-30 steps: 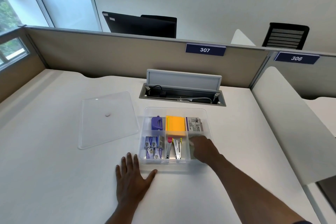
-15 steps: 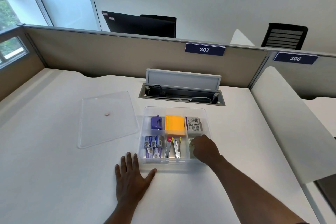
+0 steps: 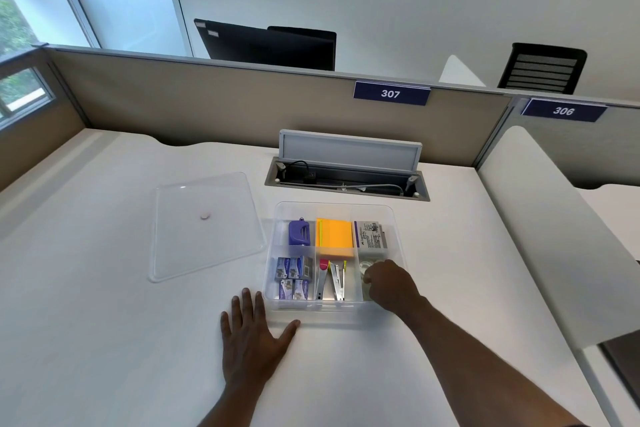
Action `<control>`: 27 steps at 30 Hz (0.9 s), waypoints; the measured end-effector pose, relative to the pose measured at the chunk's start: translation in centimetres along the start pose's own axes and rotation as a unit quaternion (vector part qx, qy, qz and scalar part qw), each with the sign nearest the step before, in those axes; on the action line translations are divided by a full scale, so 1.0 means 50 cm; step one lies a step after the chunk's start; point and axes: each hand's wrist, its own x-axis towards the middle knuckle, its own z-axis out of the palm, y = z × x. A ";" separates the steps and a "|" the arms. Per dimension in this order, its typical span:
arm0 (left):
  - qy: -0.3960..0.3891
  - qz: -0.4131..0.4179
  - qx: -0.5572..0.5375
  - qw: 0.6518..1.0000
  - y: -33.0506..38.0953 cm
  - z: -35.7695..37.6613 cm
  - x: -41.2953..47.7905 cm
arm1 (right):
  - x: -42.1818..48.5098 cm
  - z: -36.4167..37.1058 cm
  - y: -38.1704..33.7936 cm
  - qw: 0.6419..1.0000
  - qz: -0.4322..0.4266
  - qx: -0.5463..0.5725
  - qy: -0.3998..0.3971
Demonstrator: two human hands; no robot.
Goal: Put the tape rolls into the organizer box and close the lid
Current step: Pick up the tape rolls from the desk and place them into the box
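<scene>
White desk filled our view, the organizer box lying long axis left-right, its lid off just to its left. Our left hand rested flat and unclenched; our right hand curled over a tape roll in the near-right compartment, having drawn back slightly. We couldn't tell its grip.

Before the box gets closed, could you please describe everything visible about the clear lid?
The clear lid is a thin, transparent, plastic-looking square with rounded corners and a small pale round knob at its centre. It lies flat on the white desk, left of the organizer box and apart from it. Neither hand touches it.
</scene>
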 end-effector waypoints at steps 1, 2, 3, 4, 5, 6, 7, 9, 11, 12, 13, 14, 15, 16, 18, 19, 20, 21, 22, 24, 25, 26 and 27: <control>-0.001 0.000 0.000 1.000 0.000 0.000 0.000 | 0.002 0.002 0.002 1.000 0.006 0.012 0.011; -0.001 0.000 -0.001 1.000 0.000 0.000 0.000 | 0.004 0.005 0.004 0.999 0.012 0.033 0.036; 0.000 0.000 -0.002 1.000 -0.001 0.001 0.000 | 0.007 0.009 0.007 0.996 0.015 0.050 0.073; 0.000 0.000 -0.002 1.000 -0.001 0.001 0.000 | 0.013 0.015 0.014 0.993 0.017 0.056 0.104; 0.000 -0.001 -0.002 1.000 -0.001 0.001 0.000 | 0.018 0.019 0.018 0.991 0.027 0.057 0.118; -0.001 -0.001 -0.002 1.000 -0.001 0.001 0.000 | 0.032 0.038 0.031 0.992 0.047 0.065 0.101; 0.000 0.000 -0.001 1.000 -0.001 0.001 0.000 | 0.041 0.046 0.038 0.992 0.066 0.072 0.080; 0.001 0.000 -0.003 1.000 -0.001 0.000 0.000 | 0.030 0.030 0.021 0.992 0.081 0.038 0.093; 0.002 0.000 -0.004 1.000 -0.001 -0.001 0.000 | 0.015 0.003 -0.002 0.990 0.088 0.027 0.105; 0.002 0.000 -0.004 1.000 -0.001 -0.001 0.000 | 0.014 -0.001 -0.006 0.990 0.099 0.021 0.100; 0.002 0.001 -0.004 1.000 -0.001 -0.001 0.000 | 0.012 -0.003 -0.011 0.990 0.105 0.013 0.089; 0.003 0.001 -0.005 1.000 -0.001 0.000 0.000 | 0.014 -0.001 -0.012 0.991 0.107 0.001 0.080; 0.002 0.001 -0.006 1.000 -0.001 0.000 0.000 | 0.014 0.002 -0.013 0.991 0.109 -0.009 0.077; 0.002 0.000 -0.006 1.000 -0.001 0.000 -0.001 | 0.015 0.007 -0.012 0.991 0.108 -0.017 0.078; 0.003 0.001 -0.006 1.000 -0.001 0.000 0.000 | 0.021 0.016 -0.007 0.990 0.108 -0.023 0.083; 0.003 0.001 -0.007 1.000 -0.001 0.001 0.000 | 0.024 0.020 -0.005 0.990 0.110 -0.023 0.082; 0.003 0.001 -0.008 1.000 -0.002 0.001 0.000 | 0.026 0.020 -0.004 0.990 0.113 -0.020 0.082; 0.003 0.001 -0.008 1.000 -0.002 0.002 0.000 | 0.028 0.020 -0.005 0.989 0.119 -0.014 0.081; 0.003 0.000 -0.009 1.000 -0.003 0.002 0.000 | 0.031 0.021 -0.006 0.989 0.126 -0.004 0.082; 0.003 0.000 -0.010 1.000 -0.003 0.002 0.000 | 0.034 0.023 -0.010 0.985 0.146 0.020 0.085; 0.003 0.001 -0.010 1.000 -0.002 0.003 0.000 | 0.034 0.023 -0.012 0.984 0.156 0.028 0.085; 0.003 0.001 -0.010 1.000 -0.002 0.003 0.000 | 0.035 0.024 -0.013 0.982 0.163 0.032 0.086; 0.003 0.001 -0.010 1.000 -0.002 0.003 0.000 | 0.034 0.026 -0.012 0.982 0.165 0.032 0.088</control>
